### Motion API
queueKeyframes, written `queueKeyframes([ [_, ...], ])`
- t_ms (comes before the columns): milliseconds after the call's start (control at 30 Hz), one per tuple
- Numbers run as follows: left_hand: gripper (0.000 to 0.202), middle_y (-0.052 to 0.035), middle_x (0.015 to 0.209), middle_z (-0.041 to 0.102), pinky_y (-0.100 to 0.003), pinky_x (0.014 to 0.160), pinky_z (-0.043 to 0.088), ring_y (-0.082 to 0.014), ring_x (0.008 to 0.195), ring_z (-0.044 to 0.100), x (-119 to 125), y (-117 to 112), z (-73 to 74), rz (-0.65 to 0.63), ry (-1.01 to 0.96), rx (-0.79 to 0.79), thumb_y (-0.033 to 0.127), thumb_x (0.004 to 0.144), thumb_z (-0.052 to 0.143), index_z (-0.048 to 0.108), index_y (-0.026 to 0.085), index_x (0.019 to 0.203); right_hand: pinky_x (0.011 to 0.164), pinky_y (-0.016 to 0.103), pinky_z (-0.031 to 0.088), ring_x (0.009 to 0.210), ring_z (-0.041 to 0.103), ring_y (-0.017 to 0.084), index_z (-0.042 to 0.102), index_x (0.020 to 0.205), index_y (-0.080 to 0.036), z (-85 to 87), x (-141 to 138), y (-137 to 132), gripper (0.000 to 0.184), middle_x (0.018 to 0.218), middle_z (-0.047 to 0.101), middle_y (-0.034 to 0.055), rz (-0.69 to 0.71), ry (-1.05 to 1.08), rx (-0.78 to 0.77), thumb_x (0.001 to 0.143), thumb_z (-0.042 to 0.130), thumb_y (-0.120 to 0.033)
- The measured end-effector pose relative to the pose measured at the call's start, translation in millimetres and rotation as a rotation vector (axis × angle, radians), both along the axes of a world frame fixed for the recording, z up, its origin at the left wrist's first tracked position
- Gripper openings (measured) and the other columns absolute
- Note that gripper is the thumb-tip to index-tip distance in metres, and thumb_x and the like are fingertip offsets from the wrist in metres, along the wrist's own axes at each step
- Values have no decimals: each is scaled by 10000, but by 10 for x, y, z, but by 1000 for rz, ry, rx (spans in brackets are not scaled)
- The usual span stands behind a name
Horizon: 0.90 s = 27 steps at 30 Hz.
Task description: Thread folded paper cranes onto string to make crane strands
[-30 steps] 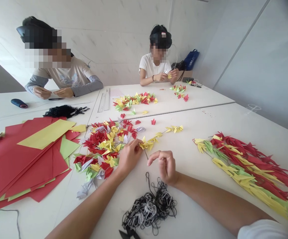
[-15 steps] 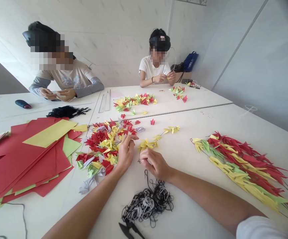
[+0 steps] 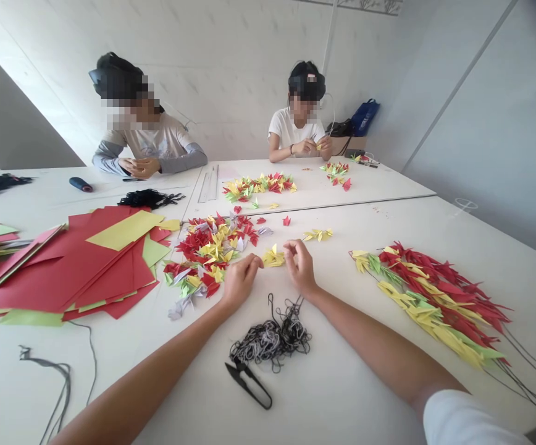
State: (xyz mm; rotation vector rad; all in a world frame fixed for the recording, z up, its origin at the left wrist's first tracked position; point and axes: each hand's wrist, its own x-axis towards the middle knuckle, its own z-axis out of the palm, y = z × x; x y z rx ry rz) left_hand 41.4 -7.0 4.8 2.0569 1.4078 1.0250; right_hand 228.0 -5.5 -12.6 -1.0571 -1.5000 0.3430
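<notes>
A cluster of yellow folded-paper shapes is lying between the two hands, a little in from the table's far edge. The left hand is curling close against one side, thumb and forefinger drawn nearly together; the right hand is bending its fingers at the other side. Whether either hand is pinching a thread or the paper itself, I cannot tell. A second yellow group is sitting beyond the right hand, toward that same far edge.

Near the table's far left corner, a heap of mixed folded shapes is spreading close to the left hand. Strung garlands are lying toward the right edge, and a tangle of cord is resting on the wearer's side of the hands, with black snips beside it.

Snagging is looking the likeliest trouble, since the cord's upper loops are reaching near the right hand; a hard tug could be creasing or tearing the yellow paper.

The fingers are masking their own contact points, any thread is proving too fine to make out, and the garlands' trailing ends are running out of view.
</notes>
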Motion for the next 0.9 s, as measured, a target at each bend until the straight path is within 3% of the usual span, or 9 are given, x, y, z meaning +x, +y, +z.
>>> queueKeyframes([
  [133, 356, 37, 582, 494, -250, 590, 306, -133, 543, 421, -230, -93, -23, 187, -49, -37, 391, 978, 420, 670, 189, 823, 1002, 441, 424, 1109, 549, 254, 544, 1112, -181, -103, 475, 264, 238, 1116, 606, 130, -266, -173, 119, 908, 423, -164],
  [200, 359, 25, 617, 521, -251, 598, 318, -143, 591, 448, -274, -118, -31, 245, -88, 9, 397, 975, 426, 673, 191, 816, 1055, 475, 377, 1225, 506, 277, 540, 1150, -185, -159, 792, 389, 351, 1236, 591, 142, -354, -322, 81, 835, 416, -93],
  [300, 343, -11, 733, 619, -251, 653, 371, -160, 700, 529, -258, -115, -33, 261, -177, 106, 383, 965, 448, 668, 187, 790, 1125, 479, 313, 1386, 401, 284, 533, 1212, -187, -219, 1219, 508, 500, 1376, 540, 138, -367, -577, 6, 754, 412, -30],
  [367, 334, -11, 692, 611, -247, 641, 390, -157, 672, 549, -229, -93, -34, 208, -250, 89, 391, 964, 458, 666, 185, 802, 1137, 470, 309, 1419, 379, 281, 504, 1280, -171, -236, 1405, 552, 545, 1414, 530, 142, -319, -698, -75, 761, 415, -29],
  [500, 323, 36, 514, 452, -234, 551, 368, -143, 529, 509, -192, -13, -54, 171, -364, -17, 411, 961, 466, 663, 191, 828, 1026, 466, 414, 1203, 567, 296, 500, 1324, -157, -210, 1512, 631, 469, 1316, 608, 161, -229, -813, -193, 855, 474, -151],
  [633, 326, 54, 502, 337, -233, 484, 290, -121, 462, 359, -172, 74, -96, 211, -398, -35, 423, 951, 474, 659, 199, 805, 972, 455, 444, 1142, 587, 305, 597, 1240, -194, -130, 1514, 731, 372, 1272, 635, 136, -121, -922, -213, 875, 563, -261],
  [767, 341, 53, 507, 342, -230, 482, 289, -118, 470, 360, -170, 96, -111, 205, -417, -44, 435, 961, 463, 665, 196, 824, 937, 442, 479, 1079, 622, 283, 651, 1119, -181, -48, 1612, 780, 274, 1193, 676, 123, -53, -997, -236, 901, 485, -181],
  [900, 330, 38, 524, 464, -226, 541, 364, -129, 518, 495, -183, 86, -99, 177, -398, -76, 419, 967, 459, 673, 192, 859, 1072, 514, 401, 1297, 512, 314, 577, 1265, -138, 27, 1572, 706, 431, 1391, 567, 172, -102, -997, -203, 852, 461, -97],
])
